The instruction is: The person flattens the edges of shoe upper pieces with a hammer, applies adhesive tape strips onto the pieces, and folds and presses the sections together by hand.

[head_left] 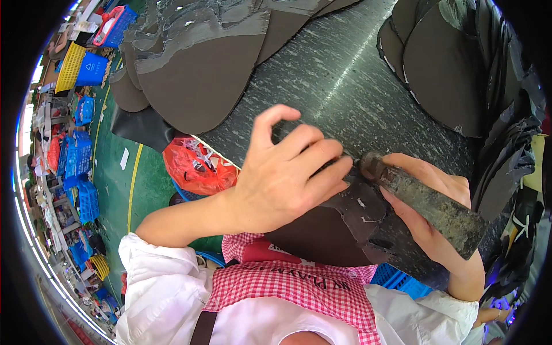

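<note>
My left hand [287, 169] presses flat on a dark leather-like cut piece [339, 227] that lies at the near edge of a dark speckled worktable [345, 86]. Its fingers are spread and bent over the piece's upper edge. My right hand [428, 218] grips a worn, dark metal tool [428, 204] with a rounded head. The head touches the piece right beside my left fingertips.
Stacks of dark curved cut pieces lie at the table's far left [201, 69] and far right [448, 75]. A red plastic bag [195, 167] hangs below the table edge. Blue, yellow and red baskets [80, 155] line the green floor at left. I wear a red checked apron [299, 287].
</note>
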`<state>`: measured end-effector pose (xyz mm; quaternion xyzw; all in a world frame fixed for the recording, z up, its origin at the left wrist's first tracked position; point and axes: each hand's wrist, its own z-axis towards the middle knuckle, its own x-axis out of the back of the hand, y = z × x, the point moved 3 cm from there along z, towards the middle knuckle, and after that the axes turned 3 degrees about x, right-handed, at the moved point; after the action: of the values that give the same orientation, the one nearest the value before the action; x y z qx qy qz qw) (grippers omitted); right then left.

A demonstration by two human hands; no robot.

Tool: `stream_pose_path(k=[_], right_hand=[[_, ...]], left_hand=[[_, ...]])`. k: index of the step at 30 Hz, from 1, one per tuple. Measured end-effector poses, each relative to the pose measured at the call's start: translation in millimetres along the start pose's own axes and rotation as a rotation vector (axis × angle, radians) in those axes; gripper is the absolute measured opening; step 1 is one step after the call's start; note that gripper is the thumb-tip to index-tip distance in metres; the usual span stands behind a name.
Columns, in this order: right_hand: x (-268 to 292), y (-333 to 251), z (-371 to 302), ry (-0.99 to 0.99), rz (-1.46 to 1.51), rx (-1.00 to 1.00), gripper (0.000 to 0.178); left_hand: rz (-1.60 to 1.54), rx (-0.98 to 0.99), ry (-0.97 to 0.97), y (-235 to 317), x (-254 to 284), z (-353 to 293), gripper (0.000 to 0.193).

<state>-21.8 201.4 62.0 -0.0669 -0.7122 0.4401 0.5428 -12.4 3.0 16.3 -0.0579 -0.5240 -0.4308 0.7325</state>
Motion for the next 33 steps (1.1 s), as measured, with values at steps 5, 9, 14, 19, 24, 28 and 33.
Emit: stream_pose_path(k=[5, 9, 14, 19, 24, 28, 33], right_hand=[[0.2, -0.9, -1.0, 0.054, 0.011, 0.024, 0.029], [2.2, -4.4, 1.9, 0.137, -0.009, 0.054, 0.030], [-2.6, -8.4, 3.6, 0.035, -0.092, 0.128, 0.033], [-8.6, -14.4, -2.1, 0.015, -0.123, 0.075, 0.031], [4.4, -17.0, 0.4, 0.134, -0.084, 0.189, 0.030], [2.5, -2.6, -19.0, 0.031, -0.154, 0.136, 0.044], [53.1, 61.5, -166.2, 1.048, -0.104, -0.284, 0.016]], left_hand=[[-0.159, 0.022, -0.041, -2.8, -2.8, -2.2, 0.031], [0.086, -0.170, -0.027, 10.3, -5.8, -7.5, 0.027], [0.272, -0.282, -0.060, 23.5, -6.8, -12.9, 0.022], [-0.138, -0.200, 0.036, -7.2, -4.3, -12.4, 0.022], [-0.062, -0.348, -0.006, -0.6, -6.1, -12.1, 0.020], [-0.005, -0.571, -0.010, -1.4, -2.9, -0.1, 0.020], [-0.108, -0.945, 0.445, 62.5, -14.2, 47.8, 0.016]])
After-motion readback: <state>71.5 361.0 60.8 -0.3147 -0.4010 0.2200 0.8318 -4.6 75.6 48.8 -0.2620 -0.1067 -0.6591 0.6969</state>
